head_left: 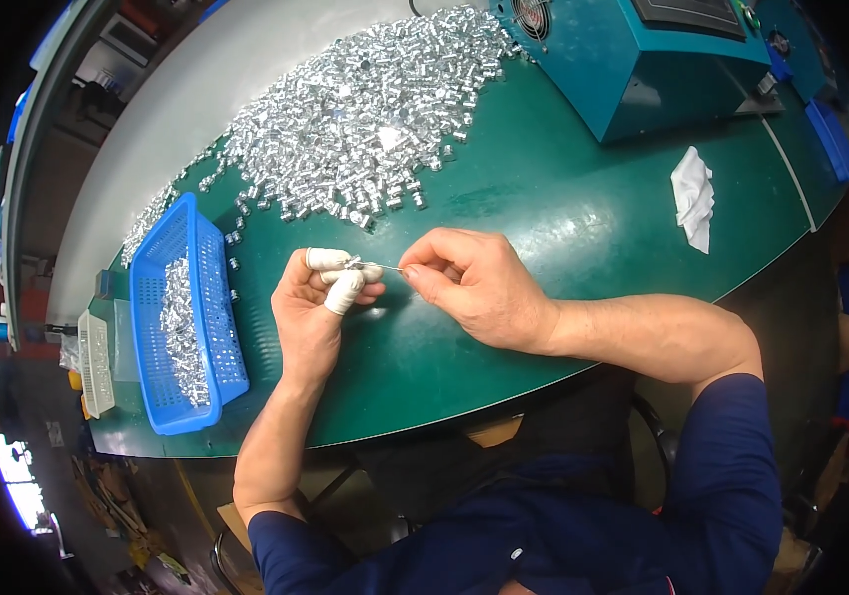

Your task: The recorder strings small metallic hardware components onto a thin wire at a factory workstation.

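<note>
My left hand (315, 302), with white finger cots on the thumb and two fingers, pinches a small silver metal part (353, 264) above the green table (504, 208). My right hand (469, 283) pinches a thin metal pin (388, 267) whose tip points into that part. Both hands hover near the table's middle, just in front of a large heap of silver parts (365, 109).
A blue plastic basket (208, 297) holding several silver parts lies at the left, with a small clear tray (95, 362) beside it. A teal machine (663, 59) stands at the back right. A crumpled white cloth (693, 196) lies at the right.
</note>
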Tool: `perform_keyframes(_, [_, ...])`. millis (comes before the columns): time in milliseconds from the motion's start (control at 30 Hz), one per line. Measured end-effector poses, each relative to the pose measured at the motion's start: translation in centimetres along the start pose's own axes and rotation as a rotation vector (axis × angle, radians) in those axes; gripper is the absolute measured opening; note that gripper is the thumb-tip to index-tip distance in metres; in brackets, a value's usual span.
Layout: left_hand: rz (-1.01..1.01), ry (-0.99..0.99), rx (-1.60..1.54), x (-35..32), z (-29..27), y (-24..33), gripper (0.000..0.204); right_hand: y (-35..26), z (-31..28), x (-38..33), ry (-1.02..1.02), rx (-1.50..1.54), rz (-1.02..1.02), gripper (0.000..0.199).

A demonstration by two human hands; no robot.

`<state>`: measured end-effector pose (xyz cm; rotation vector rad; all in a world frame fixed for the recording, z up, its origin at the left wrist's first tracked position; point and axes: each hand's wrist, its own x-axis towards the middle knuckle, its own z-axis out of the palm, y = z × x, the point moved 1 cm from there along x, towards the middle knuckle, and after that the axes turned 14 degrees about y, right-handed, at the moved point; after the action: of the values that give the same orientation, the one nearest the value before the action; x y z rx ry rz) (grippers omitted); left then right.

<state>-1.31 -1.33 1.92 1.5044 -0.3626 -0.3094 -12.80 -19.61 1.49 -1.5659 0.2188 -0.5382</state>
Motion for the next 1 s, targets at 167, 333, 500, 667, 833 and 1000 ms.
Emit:
perform_keyframes(167, [0.001, -0.005, 0.015, -0.1, 0.1, 0.2, 0.017, 0.2, 0.0, 0.0, -0.010, 0.005, 0.007, 0.014])
perform_keyframes(333, [0.006, -0.063, -0.016, -0.4, 0.5, 0.1, 0.016, 0.0, -0.1, 0.1, -0.052, 0.046, 0.042, 0.014])
perform_keyframes(500, [-0.008, -0.072, 0.007, -0.5, 0.3, 0.2, 0.015, 0.2, 0.1, 0.1, -0.069, 0.318, 0.074, 0.014])
perform_keyframes(667, [-0.033, -0.074, 0.022, -0.5, 0.5, 0.1, 0.015, -0.3, -0.7, 0.9, 0.084, 0.231, 0.177, 0.014])
perform_keyframes(833, [-0.005, -0.090, 0.030, -0.8, 0.5, -0.4, 0.018, -0.3, -0.2, 0.6, -0.168, 0.044, 0.247, 0.018])
perform_keyframes(1000, [0.054, -0.136, 0.149, -1.1, 0.9, -0.3, 0.018, 0.3, -0.1, 0.7, -0.135, 0.107, 0.246, 0.018])
